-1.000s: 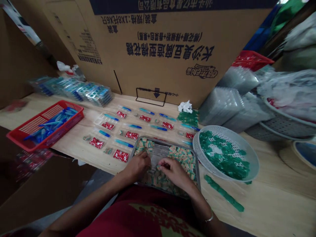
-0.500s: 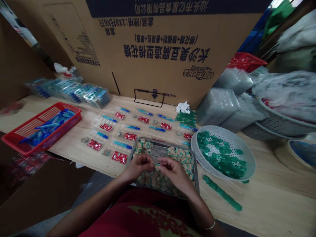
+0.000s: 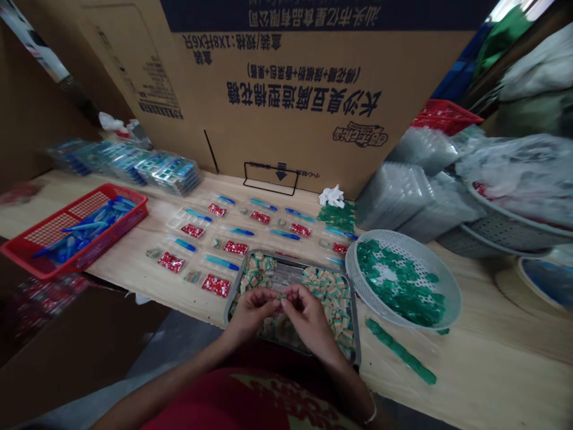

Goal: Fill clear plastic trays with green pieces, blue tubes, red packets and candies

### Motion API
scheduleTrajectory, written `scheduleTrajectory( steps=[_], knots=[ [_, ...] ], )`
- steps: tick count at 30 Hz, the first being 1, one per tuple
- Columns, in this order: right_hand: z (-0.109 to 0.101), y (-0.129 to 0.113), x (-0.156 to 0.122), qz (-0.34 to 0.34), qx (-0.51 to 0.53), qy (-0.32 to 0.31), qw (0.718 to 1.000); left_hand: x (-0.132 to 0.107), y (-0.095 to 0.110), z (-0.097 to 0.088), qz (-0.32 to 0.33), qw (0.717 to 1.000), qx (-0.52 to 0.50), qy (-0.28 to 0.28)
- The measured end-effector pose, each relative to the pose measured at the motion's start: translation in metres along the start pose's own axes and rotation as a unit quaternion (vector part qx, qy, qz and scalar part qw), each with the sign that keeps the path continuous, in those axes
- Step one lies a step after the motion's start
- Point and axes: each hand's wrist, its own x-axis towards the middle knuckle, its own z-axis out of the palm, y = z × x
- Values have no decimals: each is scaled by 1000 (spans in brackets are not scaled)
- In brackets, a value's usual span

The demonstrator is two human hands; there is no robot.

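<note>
where hands meet over tray, small piece pinched between.

A large cardboard carton stands just behind a crumpled white wad.

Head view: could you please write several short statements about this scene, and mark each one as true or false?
1. The left hand and right hand meet above the metal tray. True.
2. The white colander holds small green packets. True.
3. The green strip lies inside the white colander. False: the green strip lies outside, on the wooden table.
4. The lettering on the cardboard box appears upside down. True.
5. The red basket holds white tissues. False: it holds blue pen-like sticks.
</note>
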Motion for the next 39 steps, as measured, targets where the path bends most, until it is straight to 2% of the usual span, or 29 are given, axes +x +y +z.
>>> scheduleTrajectory(
  steps=[3, 7, 10, 13, 20, 24, 27, 31, 33, 36, 39],
  knots=[
    [-9, -1, 9, -38, -128, -30, 991, 1, 5, -12, 16, 998, 11, 52],
    [-15, 2, 24, -68, -356, -48, 931, -1, 18, -30, 43, 995, 36, 86],
    [-7, 3, 29, -74, -422, -98, 898, -3, 22, -35, 53, 993, 59, 85],
    [1, 5, 32, -85, -416, -125, 897, -3, 18, -33, 33, 995, 52, 81],
    [-3, 9, 38, -83, -308, -158, 935, 2, 5, -28, 41, 994, 49, 91],
    [-2, 2, 34, -40, -116, -183, 975, 6, -1, -28, 47, 994, 50, 80],
    [5, -2, 31, -7, -30, -172, 985, 5, -3, -28, 56, 996, 39, 50],
    [12, -4, 30, 3, -37, -133, 990, 0, -2, -29, 48, 998, 42, 4],
    [13, -3, 29, -1, -58, -134, 989, 0, -2, -31, 50, 998, 46, 6],
    [16, 0, 26, -30, -160, -124, 979, 3, -1, -35, 55, 997, 19, 59],
    [20, 2, 22, -72, -295, -129, 944, 8, 0, -39, 56, 992, 2, 115]
  ],
)
